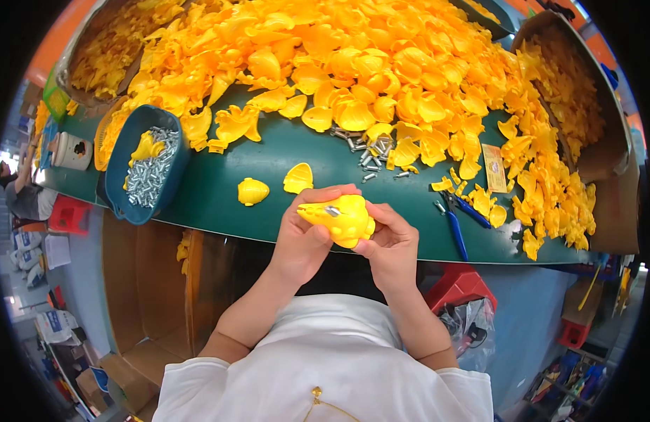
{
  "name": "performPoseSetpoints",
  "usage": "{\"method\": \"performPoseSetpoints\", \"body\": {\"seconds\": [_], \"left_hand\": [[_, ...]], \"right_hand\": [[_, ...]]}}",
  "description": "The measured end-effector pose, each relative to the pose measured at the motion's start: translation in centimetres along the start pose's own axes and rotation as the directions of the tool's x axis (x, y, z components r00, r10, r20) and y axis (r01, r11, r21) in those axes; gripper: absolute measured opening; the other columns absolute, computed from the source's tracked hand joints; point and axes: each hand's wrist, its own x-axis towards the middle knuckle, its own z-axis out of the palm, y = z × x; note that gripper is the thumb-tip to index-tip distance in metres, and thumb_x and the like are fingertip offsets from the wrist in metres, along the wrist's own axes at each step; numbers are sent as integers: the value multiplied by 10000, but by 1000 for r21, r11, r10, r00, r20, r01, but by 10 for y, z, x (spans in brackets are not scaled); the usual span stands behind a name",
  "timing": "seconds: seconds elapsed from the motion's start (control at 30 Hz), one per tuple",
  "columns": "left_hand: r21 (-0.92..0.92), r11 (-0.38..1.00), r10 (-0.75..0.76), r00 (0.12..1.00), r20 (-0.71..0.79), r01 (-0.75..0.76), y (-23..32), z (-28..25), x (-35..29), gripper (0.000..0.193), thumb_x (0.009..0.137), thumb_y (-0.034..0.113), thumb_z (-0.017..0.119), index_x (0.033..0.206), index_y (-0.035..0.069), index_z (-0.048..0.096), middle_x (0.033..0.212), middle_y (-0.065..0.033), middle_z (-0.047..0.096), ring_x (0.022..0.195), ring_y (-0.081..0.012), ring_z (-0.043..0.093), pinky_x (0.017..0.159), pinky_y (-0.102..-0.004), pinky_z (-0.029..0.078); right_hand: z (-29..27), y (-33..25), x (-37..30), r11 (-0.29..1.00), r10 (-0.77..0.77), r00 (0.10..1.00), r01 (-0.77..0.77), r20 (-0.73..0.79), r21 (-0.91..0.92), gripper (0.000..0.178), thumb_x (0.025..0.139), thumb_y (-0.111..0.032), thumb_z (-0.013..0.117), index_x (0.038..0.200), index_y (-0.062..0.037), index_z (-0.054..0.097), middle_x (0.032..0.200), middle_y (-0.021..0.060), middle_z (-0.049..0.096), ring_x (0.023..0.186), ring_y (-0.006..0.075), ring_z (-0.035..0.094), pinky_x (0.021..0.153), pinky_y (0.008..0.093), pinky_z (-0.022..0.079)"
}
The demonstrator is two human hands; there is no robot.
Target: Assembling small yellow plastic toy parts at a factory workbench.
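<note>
A yellow plastic toy body [349,224] is held between my two hands just above the table's front edge. My left hand [302,246] grips its left end, and my right hand [394,243] pinches its right side. A small silver metal cylinder [332,210] shows in an opening on its upper side. Just beyond my hands, a yellow half shell [298,178] and a rounded, ridged yellow piece [253,191] lie on the green table [212,186].
A big heap of yellow plastic parts [381,63] covers the far table. A blue basket [116,179] of metal cylinders stands left; loose metal cylinders [371,156] lie mid-table. Blue-handled pliers [457,235] lie right, near a cardboard box [606,151]. A red stool [462,285] stands below.
</note>
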Motion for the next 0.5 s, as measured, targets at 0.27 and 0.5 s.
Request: {"method": "performPoseSetpoints", "body": {"seconds": [0.27,0.5], "left_hand": [[717,649,150,967,207,-254,33,3,-1,339,778,55,689,1097,31,575,1160,-124,563,1113,-224,531,920,-331,441],[827,502,197,965,173,-251,30,4,-5,280,737,44,716,997,36,612,1045,-108,609,1049,-236,565,889,-318,442]], "right_hand": [[12,-35,20,814,-17,961,173,276,-554,399,756,-61,697,1140,-40,588,1262,118,472,1166,253,488,947,378,421],[16,-24,15,963,-17,989,55,145,-263,273,778,92,629,1044,35,609,1119,152,510,1036,222,562,891,335,521]]}}
